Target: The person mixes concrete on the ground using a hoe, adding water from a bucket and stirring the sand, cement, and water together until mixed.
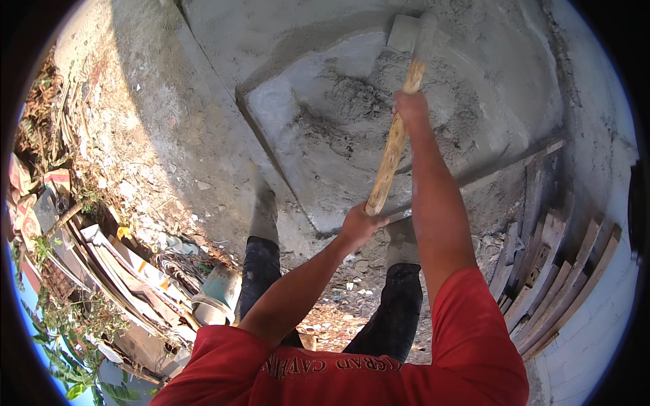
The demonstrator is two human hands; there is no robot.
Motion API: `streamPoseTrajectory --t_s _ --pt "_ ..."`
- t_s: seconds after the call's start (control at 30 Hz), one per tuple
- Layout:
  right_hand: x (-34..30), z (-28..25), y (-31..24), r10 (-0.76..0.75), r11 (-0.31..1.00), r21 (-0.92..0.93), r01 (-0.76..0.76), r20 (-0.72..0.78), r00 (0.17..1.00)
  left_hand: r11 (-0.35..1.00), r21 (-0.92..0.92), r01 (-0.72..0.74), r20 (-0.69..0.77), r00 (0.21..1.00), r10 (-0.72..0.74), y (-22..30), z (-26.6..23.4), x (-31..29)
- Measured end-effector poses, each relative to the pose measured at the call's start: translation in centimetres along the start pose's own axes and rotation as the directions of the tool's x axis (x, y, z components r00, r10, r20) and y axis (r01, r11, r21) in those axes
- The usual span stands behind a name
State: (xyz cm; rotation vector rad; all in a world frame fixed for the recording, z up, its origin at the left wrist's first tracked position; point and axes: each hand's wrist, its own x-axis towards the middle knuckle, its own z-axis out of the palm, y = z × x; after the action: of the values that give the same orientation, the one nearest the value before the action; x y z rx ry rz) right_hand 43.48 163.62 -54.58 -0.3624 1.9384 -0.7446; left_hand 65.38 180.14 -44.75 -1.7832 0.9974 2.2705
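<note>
Both of my hands are closed round the wooden handle of a hoe. My left hand grips its near end, close to my right boot. Farther up, my right hand wraps the middle of the shaft. A flat grey hoe blade rests at the far side of the wet mortar. The grey mortar lies spread in a low, framed bed, with a rough, lumpy patch in the middle and smoother paste around it. Cement coats the upper handle near the blade.
A board edge borders the bed on the left, another at the near right. My muddy boots stand at the near side. Stacked planks lie right, beside a pale wall. Scrap boards and a bucket are left.
</note>
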Motion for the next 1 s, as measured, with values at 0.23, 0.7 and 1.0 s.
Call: streamPoseTrajectory --t_s 0.23,0.7,1.0 --pt "-26.0 4.1 12.6 0.368 0.903 0.221 -0.37 0.05 0.929 0.846 0.378 0.375 -0.008 0.916 -0.402 -14.2 -1.9 -24.5" --pt "-6.9 -0.6 12.4 0.392 0.801 0.519 -0.299 -0.077 0.917 0.907 0.383 0.178 0.212 0.938 -0.274 -3.4 -7.3 -5.2" --pt "-39.1 16.0 6.1 0.547 0.214 0.841 -0.498 0.319 0.774 0.536 0.819 0.205 -0.034 0.949 -0.312 -7.4 -29.9 -30.8"
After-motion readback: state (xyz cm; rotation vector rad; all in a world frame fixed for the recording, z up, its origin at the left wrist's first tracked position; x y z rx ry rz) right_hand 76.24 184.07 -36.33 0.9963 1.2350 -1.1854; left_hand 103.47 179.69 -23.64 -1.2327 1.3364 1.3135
